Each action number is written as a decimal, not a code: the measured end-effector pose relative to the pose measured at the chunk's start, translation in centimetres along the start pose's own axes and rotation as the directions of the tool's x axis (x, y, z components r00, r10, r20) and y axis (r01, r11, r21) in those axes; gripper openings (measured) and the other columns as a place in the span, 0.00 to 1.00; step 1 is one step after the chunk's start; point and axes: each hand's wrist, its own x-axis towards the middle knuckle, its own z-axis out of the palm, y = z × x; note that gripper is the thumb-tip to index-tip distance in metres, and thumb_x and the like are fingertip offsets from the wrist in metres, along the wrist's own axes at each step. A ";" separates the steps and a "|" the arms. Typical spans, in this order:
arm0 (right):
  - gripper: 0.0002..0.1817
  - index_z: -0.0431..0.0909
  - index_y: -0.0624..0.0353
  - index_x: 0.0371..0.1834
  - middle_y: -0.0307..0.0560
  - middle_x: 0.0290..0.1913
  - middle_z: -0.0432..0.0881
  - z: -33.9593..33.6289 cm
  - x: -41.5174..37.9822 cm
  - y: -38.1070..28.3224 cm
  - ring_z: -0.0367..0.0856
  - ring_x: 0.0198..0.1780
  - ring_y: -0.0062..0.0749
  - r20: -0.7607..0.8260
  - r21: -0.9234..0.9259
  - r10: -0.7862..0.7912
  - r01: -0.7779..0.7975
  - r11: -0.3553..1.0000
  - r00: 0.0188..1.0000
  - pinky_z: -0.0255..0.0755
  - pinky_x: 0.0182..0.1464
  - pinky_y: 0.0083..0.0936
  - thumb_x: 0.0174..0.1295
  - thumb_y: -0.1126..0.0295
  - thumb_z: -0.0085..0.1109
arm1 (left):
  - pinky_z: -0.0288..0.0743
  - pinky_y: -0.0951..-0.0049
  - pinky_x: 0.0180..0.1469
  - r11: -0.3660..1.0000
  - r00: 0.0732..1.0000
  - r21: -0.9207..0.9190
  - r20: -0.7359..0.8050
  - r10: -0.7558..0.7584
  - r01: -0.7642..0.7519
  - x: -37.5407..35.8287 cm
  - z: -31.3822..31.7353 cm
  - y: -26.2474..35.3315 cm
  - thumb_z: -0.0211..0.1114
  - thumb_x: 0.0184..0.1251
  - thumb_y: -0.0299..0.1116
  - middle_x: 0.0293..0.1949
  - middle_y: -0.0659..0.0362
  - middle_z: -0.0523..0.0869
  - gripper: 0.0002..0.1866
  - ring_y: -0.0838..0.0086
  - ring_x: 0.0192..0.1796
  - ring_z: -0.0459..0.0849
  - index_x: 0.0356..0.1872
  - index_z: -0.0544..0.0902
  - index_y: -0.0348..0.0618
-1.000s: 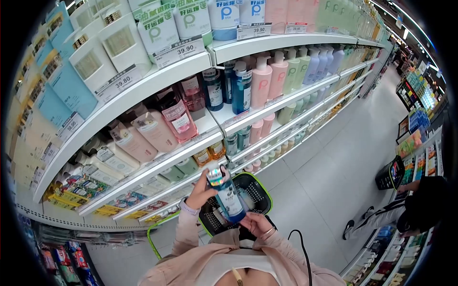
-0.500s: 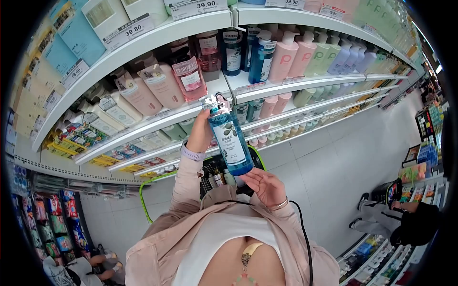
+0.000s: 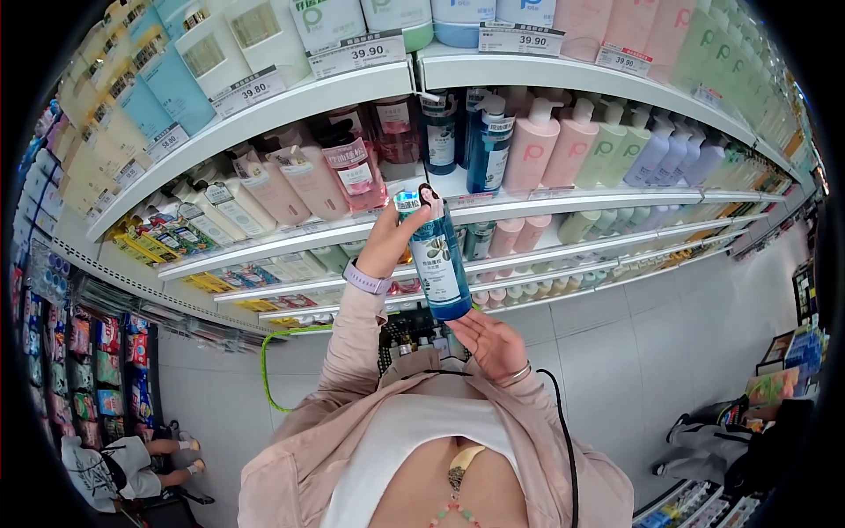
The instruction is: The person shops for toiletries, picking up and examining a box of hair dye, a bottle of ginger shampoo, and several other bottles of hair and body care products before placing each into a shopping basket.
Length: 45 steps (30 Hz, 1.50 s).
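Note:
A blue shampoo bottle [image 3: 437,275] with a white label hangs upright but slightly tilted before the shelves. My left hand [image 3: 393,239] is closed around its top, thumb over a tag [image 3: 429,201] with a small picture of a person. At the bottle's base is my right hand [image 3: 495,345], palm up with its fingers stretched out, the fingertips at the bottom edge. Similar blue pump bottles [image 3: 489,145] stand on the shelf behind. A pink pouch [image 3: 356,172] is to their left.
Shelves [image 3: 563,189] of pump bottles and price tags curve across the front. Below my hands is a basket or cart with a green rim [image 3: 265,370], holding bottles. One person [image 3: 132,471] is at lower left, another [image 3: 748,449] at lower right. A black cable [image 3: 563,414] runs down my right side.
The view has shifted, so more of the upper shelf shows. My left hand's thumb now lies across the tag at the bottle's top. The bottle still rests between both hands.

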 end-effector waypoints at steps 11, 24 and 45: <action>0.25 0.57 0.71 0.55 0.56 0.56 0.61 0.8 4.2 -5.0 0.59 0.59 0.45 0.240 0.151 -0.125 0.090 0.984 0.963 0.51 0.62 0.32 0.54 0.70 0.42 | 0.69 0.78 0.44 0.953 0.966 0.230 -0.123 0.227 -0.195 2.2 2.0 4.2 0.69 0.40 0.23 0.37 0.61 0.75 0.28 0.79 0.40 0.74 0.45 0.66 0.39; 0.19 0.61 0.62 0.48 0.45 0.51 0.64 4.9 12.4 -8.7 0.62 0.54 0.32 0.279 0.152 -0.290 0.256 0.955 0.915 0.54 0.59 0.27 0.51 0.75 0.45 | 0.70 0.75 0.49 0.930 0.928 0.140 -0.111 0.357 -0.341 1.8 4.2 6.0 0.67 0.39 0.16 0.49 0.58 0.68 0.42 0.74 0.49 0.70 0.58 0.57 0.46; 0.35 0.37 0.62 0.64 0.40 0.68 0.26 4.1 12.6 -6.7 0.34 0.68 0.29 0.446 -0.337 -0.217 0.387 0.858 0.869 0.42 0.62 0.19 0.55 0.82 0.42 | 0.70 0.79 0.45 0.890 0.834 0.249 -0.321 0.448 -0.382 3.7 4.9 -0.2 0.67 0.38 0.15 0.44 0.58 0.71 0.35 0.74 0.44 0.74 0.52 0.64 0.40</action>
